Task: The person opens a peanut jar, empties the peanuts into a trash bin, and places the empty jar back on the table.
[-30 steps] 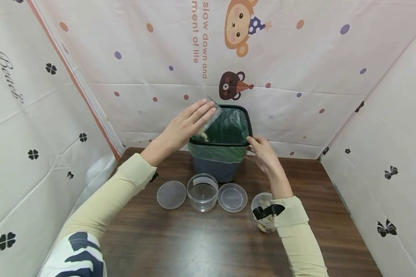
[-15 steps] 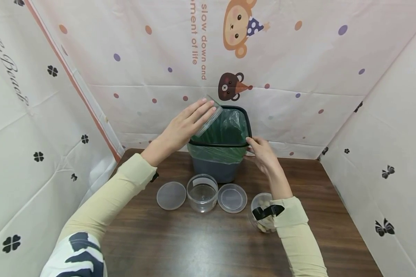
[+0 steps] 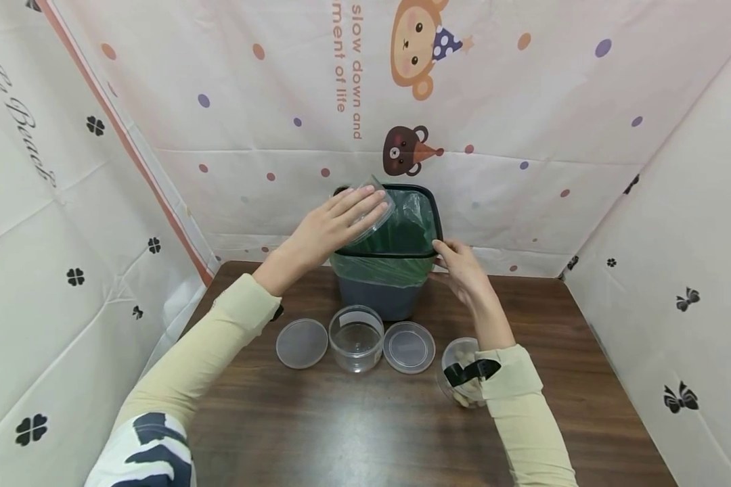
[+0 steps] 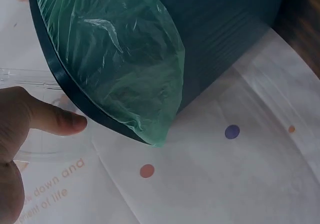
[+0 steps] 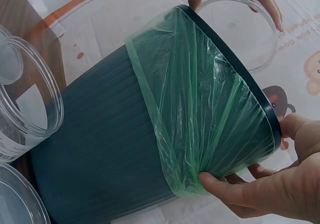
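Observation:
My left hand [image 3: 335, 226] holds a clear plastic container [image 5: 235, 31] tilted, with its round mouth over the waste bin. In the left wrist view the thumb [image 4: 60, 121] lies along the container's side, and no contents show in it. The dark waste bin [image 3: 374, 297] has a black rim and a green bag liner [image 3: 384, 270] folded over its outside. At the bin's right corner, my right hand [image 3: 463, 274] grips the rim and the liner, its fingers spread along the side. The bin's bottom inside is hidden.
In front of the bin stands a clear round jar [image 3: 356, 352] between two clear lids, a left lid [image 3: 301, 343] and a right lid [image 3: 409, 347]. Under the right wrist is a jar of beige pieces [image 3: 463, 399]. Printed cloth walls [image 3: 250, 122] enclose the brown table [image 3: 353, 433].
A beige piece at the container's mouth one second ago is gone from view. The left hand and container have shifted slightly right and turned. The right hand and bin stay put.

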